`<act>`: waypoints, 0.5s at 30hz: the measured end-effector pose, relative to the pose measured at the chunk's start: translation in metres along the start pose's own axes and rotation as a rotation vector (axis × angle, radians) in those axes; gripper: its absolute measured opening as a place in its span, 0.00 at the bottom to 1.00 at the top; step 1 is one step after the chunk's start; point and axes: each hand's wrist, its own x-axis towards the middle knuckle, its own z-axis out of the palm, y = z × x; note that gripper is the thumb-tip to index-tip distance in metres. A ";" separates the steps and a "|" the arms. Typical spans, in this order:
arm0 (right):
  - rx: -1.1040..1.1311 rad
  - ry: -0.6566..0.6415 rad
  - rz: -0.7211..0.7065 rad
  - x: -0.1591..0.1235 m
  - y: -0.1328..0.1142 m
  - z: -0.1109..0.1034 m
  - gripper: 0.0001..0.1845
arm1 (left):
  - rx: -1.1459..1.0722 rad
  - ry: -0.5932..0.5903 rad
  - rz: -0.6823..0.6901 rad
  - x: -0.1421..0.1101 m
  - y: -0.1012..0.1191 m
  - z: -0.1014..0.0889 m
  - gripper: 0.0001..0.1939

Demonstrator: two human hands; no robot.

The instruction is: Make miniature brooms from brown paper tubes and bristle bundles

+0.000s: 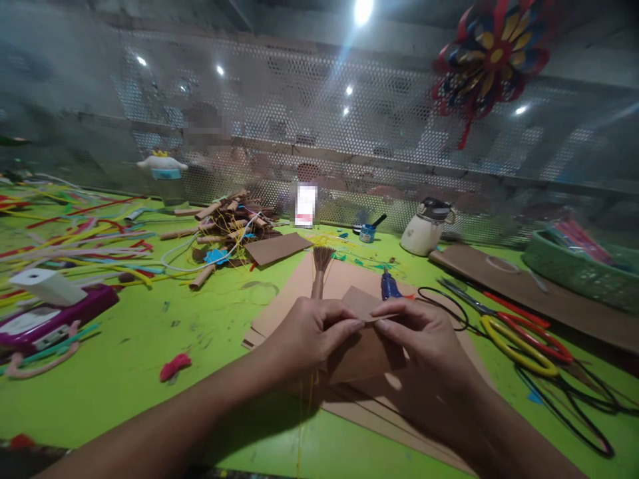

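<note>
Behind the green counter (210, 412) stands a perforated metal screen (279, 100), with a red pinwheel (496, 56) hanging at the upper right. You hold a brown paper piece (364, 362) over the stacked brown sheets (279, 303), the fingers of your left hand (309, 332) and right hand (424, 339) pinching its folded edge. A small brush (319, 269) lies just beyond your left hand; the glue gun (389, 284) and scissors (519, 326) lie nearer your right.

Power strip (60, 319) at left on the tabletop (210, 406), stick pile (229, 226) behind, glue gun (390, 285) on paper sheets (284, 299) at centre, scissors (499, 319) to their right, basket (584, 269) far right
</note>
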 end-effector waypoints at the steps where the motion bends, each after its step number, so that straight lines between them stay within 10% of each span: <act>1: -0.004 -0.001 0.000 0.000 -0.001 0.000 0.10 | 0.020 0.005 0.016 -0.001 0.000 0.000 0.11; 15: 0.027 -0.056 0.062 0.003 0.003 -0.003 0.12 | -0.412 -0.053 -0.255 0.003 0.000 0.000 0.17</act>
